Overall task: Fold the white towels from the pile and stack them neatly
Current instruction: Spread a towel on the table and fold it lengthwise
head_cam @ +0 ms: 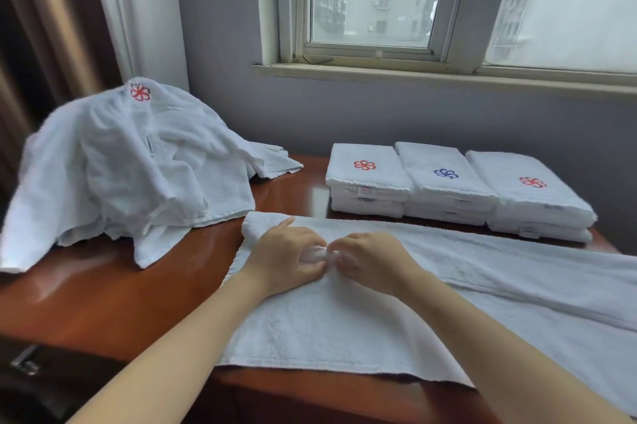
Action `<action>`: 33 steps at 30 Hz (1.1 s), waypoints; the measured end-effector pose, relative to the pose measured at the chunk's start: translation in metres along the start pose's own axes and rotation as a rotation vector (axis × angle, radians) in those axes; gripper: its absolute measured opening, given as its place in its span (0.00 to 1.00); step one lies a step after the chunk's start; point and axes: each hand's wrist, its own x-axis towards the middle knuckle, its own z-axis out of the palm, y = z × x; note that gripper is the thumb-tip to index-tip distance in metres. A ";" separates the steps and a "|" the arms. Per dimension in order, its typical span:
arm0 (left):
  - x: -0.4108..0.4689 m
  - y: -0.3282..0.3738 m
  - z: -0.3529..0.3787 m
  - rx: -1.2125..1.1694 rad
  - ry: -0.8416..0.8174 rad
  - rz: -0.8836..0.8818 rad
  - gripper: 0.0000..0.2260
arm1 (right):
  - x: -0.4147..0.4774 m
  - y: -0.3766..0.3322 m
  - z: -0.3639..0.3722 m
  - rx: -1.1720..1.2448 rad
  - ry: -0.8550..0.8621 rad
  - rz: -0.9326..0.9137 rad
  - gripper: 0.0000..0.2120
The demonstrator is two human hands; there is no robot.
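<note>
Pinching of spread towel [327,320] at near edge of table [103,303].
Gripped with curled fingers of left hand [286,258] and right hand [374,261]. Unfolded pile [120,175] at 10 o'clock; folded stacks [448,182] at 2 o'clock.

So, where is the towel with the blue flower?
In the head view, the blue-flower towel tops the middle folded stack at the table's far right, between the two red-flower stacks.

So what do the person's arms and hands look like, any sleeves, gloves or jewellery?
Both forearms are bare to the frame edge: no sleeves, gloves, watch or bracelet. No rings show on the left hand or right hand, though some fingers are partly hidden.
</note>
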 end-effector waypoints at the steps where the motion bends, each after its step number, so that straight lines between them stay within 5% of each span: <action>1: 0.000 0.000 0.000 0.007 -0.006 -0.011 0.13 | 0.004 0.000 -0.003 -0.033 -0.026 -0.004 0.16; 10: 0.007 0.000 -0.023 0.139 0.112 -0.207 0.12 | 0.021 -0.006 -0.015 0.320 0.232 0.382 0.09; 19: 0.003 -0.011 -0.075 0.062 0.176 -0.367 0.06 | 0.019 -0.018 -0.028 0.391 0.315 0.266 0.08; 27: -0.031 -0.003 -0.069 0.212 -0.227 -0.408 0.09 | -0.007 -0.032 -0.007 0.379 0.024 0.214 0.02; 30: -0.031 0.001 -0.063 0.228 -0.089 -0.428 0.15 | -0.009 -0.030 -0.003 0.423 0.141 0.232 0.06; 33: -0.021 0.011 -0.048 0.215 -0.032 -0.424 0.09 | -0.005 -0.022 -0.001 0.267 0.149 0.257 0.13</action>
